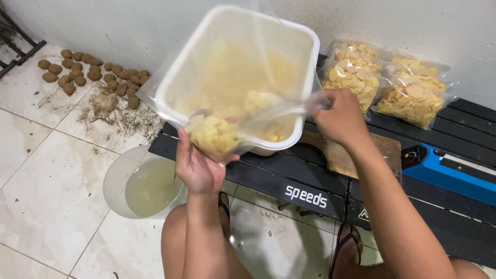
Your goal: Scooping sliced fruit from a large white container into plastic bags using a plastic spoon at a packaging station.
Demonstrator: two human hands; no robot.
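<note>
Both hands work a clear plastic bag (227, 77) held up in front of the white rectangular tub (289, 88), which is seen through its film. Left hand (199, 165) cups the bag's bottom corner from below, fingers closed around the pale yellow slices (214, 135) gathered there. Right hand (341, 120), just right of the tub, pinches the bag's edge. The bag's long axis runs up and away from the left hand, which is nearer the load. More slices lie inside the tub. Right of it, sealed bags of slices (382, 82) rest on the black bench (289, 186); left and below, a bucket of cloudy water (147, 188) stands on the floor.
</note>
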